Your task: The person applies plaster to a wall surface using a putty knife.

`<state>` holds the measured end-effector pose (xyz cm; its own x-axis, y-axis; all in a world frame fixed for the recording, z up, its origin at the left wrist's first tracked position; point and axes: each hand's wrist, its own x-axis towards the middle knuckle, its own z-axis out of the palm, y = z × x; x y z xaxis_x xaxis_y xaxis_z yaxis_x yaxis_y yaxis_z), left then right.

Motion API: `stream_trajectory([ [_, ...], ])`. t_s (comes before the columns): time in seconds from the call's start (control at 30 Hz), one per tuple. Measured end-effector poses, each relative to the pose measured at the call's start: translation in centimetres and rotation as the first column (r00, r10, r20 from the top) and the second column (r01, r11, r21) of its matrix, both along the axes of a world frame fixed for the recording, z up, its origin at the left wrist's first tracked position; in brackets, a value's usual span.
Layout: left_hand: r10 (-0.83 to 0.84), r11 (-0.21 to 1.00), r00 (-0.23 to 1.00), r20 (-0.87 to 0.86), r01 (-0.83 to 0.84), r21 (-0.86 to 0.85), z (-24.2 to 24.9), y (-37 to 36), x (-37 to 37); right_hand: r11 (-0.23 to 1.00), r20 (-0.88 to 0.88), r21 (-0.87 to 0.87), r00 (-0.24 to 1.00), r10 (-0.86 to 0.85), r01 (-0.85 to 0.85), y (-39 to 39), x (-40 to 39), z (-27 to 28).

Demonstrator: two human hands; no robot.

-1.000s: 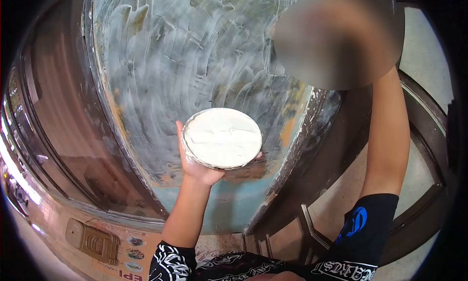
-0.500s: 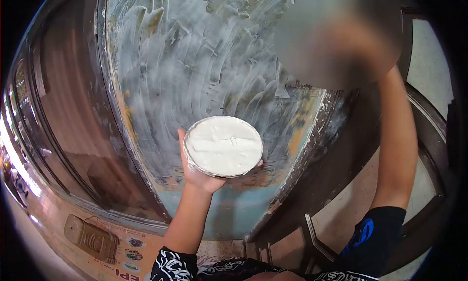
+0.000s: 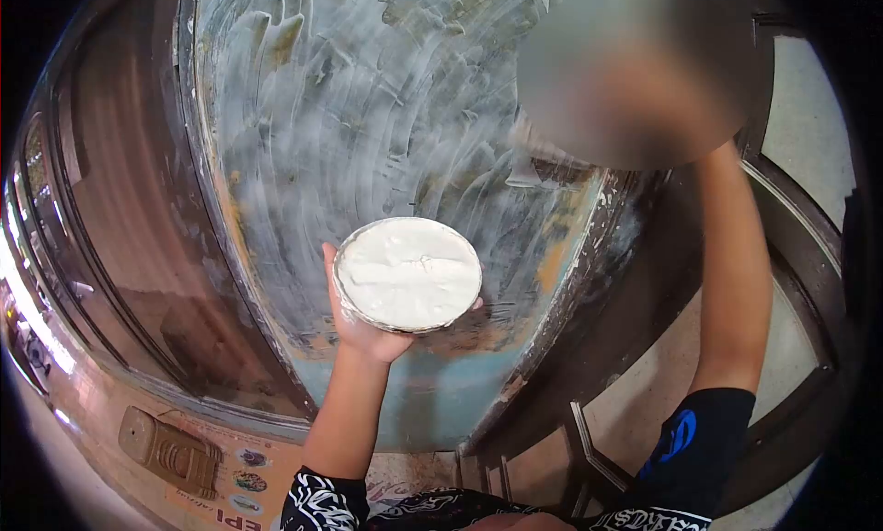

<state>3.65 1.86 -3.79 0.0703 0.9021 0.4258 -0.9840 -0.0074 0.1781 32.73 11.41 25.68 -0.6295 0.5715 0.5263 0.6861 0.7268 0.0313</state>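
My left hand point(image 3: 375, 340) supports a round tub of thick white paste point(image 3: 407, 275) from below, with the thumb up along its left side and a fingertip showing at the right. Smears of paste mark the tub's rim and the hand near it. Behind it stands a blue-grey panel point(image 3: 322, 154) covered in curved whitish streaks, with rusty brown patches along its edges. My right hand point(image 3: 658, 98) reaches up to the panel's upper right side. A blurred oval covers that hand, so its fingers and anything in them are hidden.
Dark brown framing point(image 3: 598, 319) runs along the panel's right side. At left is a brown panelled shutter or door point(image 3: 129, 181). On the floor at lower left, a brown moulded object point(image 3: 170, 450) lies on a printed cardboard sheet point(image 3: 235, 499).
My left hand and the tub have shifted slightly left. My right forearm has also moved a little left; the view itself has shifted slightly.
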Motion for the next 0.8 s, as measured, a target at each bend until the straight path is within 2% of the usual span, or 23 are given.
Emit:
stream_trajectory([
  [0.07,0.042,0.998,0.992,-0.12,-0.035,0.06,-0.2,0.1,-0.1,0.998,0.172,0.02,0.983,0.059,-0.063,0.6,-2.5,-4.9],
  [0.1,0.04,0.998,0.992,-0.121,-0.034,0.057,-0.4,0.1,-0.1,0.999,0.185,0.024,0.982,-0.043,0.039,1.3,-3.1,-6.5],
  [0.17,-0.014,0.997,0.999,-0.045,0.017,0.071,-0.5,0.0,-0.1,0.988,0.141,0.135,0.986,-0.088,0.068,2.3,-2.8,-6.5],
  [0.23,0.003,0.998,0.997,-0.076,0.002,0.066,-0.4,-0.1,-0.1,0.991,-0.047,0.122,0.998,-0.047,0.053,3.4,-1.0,-3.0],
  [0.3,0.021,0.998,0.994,-0.105,-0.014,0.062,-0.5,-0.1,-0.3,0.906,-0.078,0.423,0.997,0.011,0.023,2.7,1.5,2.5],
  [0.37,-0.053,0.998,0.998,0.019,0.052,0.048,-0.6,-0.1,-0.9,0.894,-0.194,0.435,0.981,-0.019,0.104,2.0,4.0,6.6],
  [0.4,0.027,0.998,0.996,-0.084,-0.022,0.055,-0.3,-0.3,-0.9,0.896,-0.195,0.432,0.981,-0.02,0.104,1.7,3.8,6.3],
  [0.47,0.018,0.997,0.996,-0.088,-0.011,0.073,-0.3,-0.5,-1.1,0.922,-0.121,0.385,0.989,0.088,-0.035,0.2,2.7,4.1],
  [0.5,0.01,0.995,0.996,-0.092,-0.001,0.101,-0.2,-0.4,-1.1,0.958,-0.013,0.286,0.999,0.033,-0.027,-0.8,1.1,1.8],
  [0.53,-0.008,0.993,0.997,-0.081,0.018,0.115,-0.2,-0.3,-1.1,0.983,-0.048,0.178,0.998,-0.039,0.046,-1.2,-0.5,-1.7],
  [0.57,-0.009,0.993,0.997,-0.079,0.018,0.116,-0.1,-0.3,-1.0,0.997,0.158,0.06,0.987,0.031,-0.041,0.0,-1.4,-3.7],
  [0.6,0.002,0.994,0.997,-0.082,0.007,0.107,-0.1,-0.3,-0.8,0.997,0.225,0.032,0.972,0.06,-0.069,0.7,-2.2,-6.4],
  [0.63,0.012,0.995,0.996,-0.087,-0.004,0.097,0.0,-0.4,-0.7,0.988,0.324,-0.118,0.945,-0.053,0.096,0.5,-3.7,-8.1],
  [0.67,-0.06,0.992,0.997,-0.041,0.064,0.108,-0.1,-0.5,-0.7,0.983,0.321,-0.16,0.947,-0.034,0.09,0.8,-4.0,-9.4],
  [0.7,-0.06,0.991,0.997,-0.044,0.064,0.114,-0.2,-0.5,-0.6,0.984,0.319,-0.154,0.947,-0.037,0.09,1.5,-3.6,-9.4],
  [0.77,-0.036,0.985,0.992,-0.121,0.056,0.163,-0.2,-0.3,-0.5,0.98,0.203,0.197,0.976,-0.08,0.039,3.3,-2.3,-7.9],
  [0.8,-0.068,0.984,0.994,-0.081,0.08,0.159,-0.4,-0.1,-0.6,0.966,0.124,0.251,0.988,-0.097,0.063,2.7,-1.9,-5.4],
])
